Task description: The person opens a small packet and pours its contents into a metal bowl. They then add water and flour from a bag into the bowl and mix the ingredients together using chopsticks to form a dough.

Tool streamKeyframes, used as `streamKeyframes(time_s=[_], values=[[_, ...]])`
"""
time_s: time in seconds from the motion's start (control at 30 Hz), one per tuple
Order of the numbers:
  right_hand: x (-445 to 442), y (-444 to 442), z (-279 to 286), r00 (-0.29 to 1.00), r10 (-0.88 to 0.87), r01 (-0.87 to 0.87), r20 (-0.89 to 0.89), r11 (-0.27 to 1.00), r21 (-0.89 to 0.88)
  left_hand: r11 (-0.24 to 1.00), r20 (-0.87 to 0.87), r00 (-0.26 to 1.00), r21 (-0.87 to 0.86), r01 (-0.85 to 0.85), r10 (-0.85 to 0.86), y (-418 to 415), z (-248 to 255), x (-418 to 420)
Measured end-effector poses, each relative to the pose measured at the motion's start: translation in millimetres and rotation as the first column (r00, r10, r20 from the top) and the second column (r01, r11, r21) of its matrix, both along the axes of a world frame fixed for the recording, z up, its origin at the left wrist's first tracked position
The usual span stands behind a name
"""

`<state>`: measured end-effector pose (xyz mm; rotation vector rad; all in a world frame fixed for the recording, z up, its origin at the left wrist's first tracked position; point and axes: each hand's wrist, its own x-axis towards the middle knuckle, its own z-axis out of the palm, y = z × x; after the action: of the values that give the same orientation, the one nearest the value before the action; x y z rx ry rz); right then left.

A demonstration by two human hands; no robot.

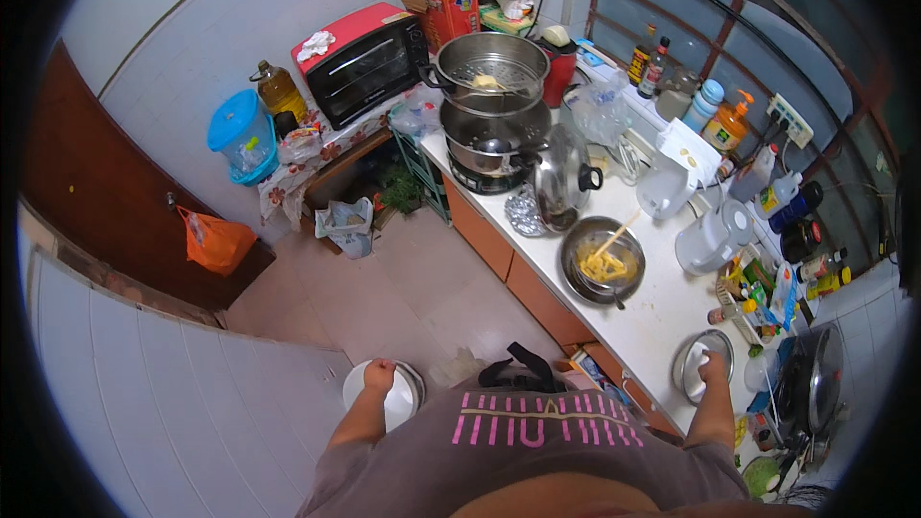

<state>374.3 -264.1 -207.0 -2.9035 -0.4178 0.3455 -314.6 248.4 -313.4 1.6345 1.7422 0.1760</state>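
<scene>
My left hand (380, 375) hangs low at my left side with its fingers curled, and nothing shows in it. Below it, a round white bucket or bin (400, 409) stands on the floor; I see no contact. On the counter at right, my right hand (712, 367) reaches over a metal bowl (680, 367) that contains something white (695, 373). Its fingers are too small to tell whether they grip anything. Farther along, another metal bowl (570, 277) holds yellow strips (603, 266) and a pair of chopsticks (620, 232).
A steamer pot (493, 61) sits on a cooker (489, 180) beside a leaning glass lid (557, 180) and crumpled foil (527, 213). Plastic jugs (712, 237), bottles (727, 126) and a basket of packets (748, 295) line the wall. A toaster oven (367, 65) stands at far left.
</scene>
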Motion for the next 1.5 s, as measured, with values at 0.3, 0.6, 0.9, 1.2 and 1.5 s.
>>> streamKeyframes(time_s=[0.3,0.6,0.9,1.2,1.5], values=[[5.0,15.9,-1.9,0.915,-0.376,0.381,0.149,0.924,-0.007,0.995,0.166,0.984,-0.083,-0.055,0.068,87.9,-4.2,26.5],[52.5,40.4,-58.6,0.848,-0.482,0.511,0.220,0.854,-0.097,0.986,0.139,0.990,0.156,-0.051,0.029,305.8,72.2,99.0],[18.8,107.2,8.2,0.723,-0.632,0.517,-0.279,0.228,0.825,0.918,0.444,0.855,0.385,0.089,-0.269,551.4,192.9,252.2],[-154.1,152.3,42.8,0.411,-0.910,0.613,0.051,0.317,0.724,0.755,0.530,0.575,0.600,0.265,-0.623,746.1,326.8,539.7],[-370.7,232.9,29.9,0.062,-0.996,0.517,-0.071,-0.029,0.855,0.789,0.577,0.628,0.606,0.100,-0.522,787.9,426.4,789.9]])
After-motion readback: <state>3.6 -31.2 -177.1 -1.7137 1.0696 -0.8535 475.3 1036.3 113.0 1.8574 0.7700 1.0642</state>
